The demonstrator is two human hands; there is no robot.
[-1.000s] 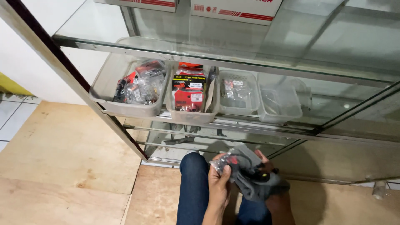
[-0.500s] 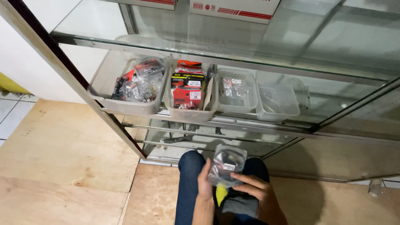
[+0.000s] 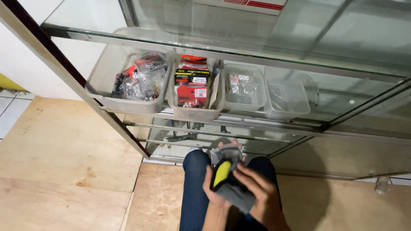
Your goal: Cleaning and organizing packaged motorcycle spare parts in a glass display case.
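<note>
Low in the head view, over my blue-jeaned knees, both my hands hold a small stack of clear plastic packets. My left hand [image 3: 212, 188] supports the stack from below and at the left. My right hand [image 3: 261, 189] grips it from the right with the fingers over the top. The front packet [image 3: 222, 173] shows a black and yellow-green part; a grey packet [image 3: 234, 194] lies under it, and another clear packet [image 3: 227, 150] sticks up behind.
A glass display cabinet [image 3: 257, 60] stands in front of me. Its shelf holds several clear bins: one with bagged parts [image 3: 136, 83], one with red and black packets [image 3: 192, 87], one with small bagged parts [image 3: 245, 87], one nearly bare [image 3: 286, 99]. Plywood floor [image 3: 64, 162] lies left.
The camera has tilted slightly. My hands have shifted the packets: a clear bag was held up on top half a second ago, and now the black and yellow-green packet is in front.
</note>
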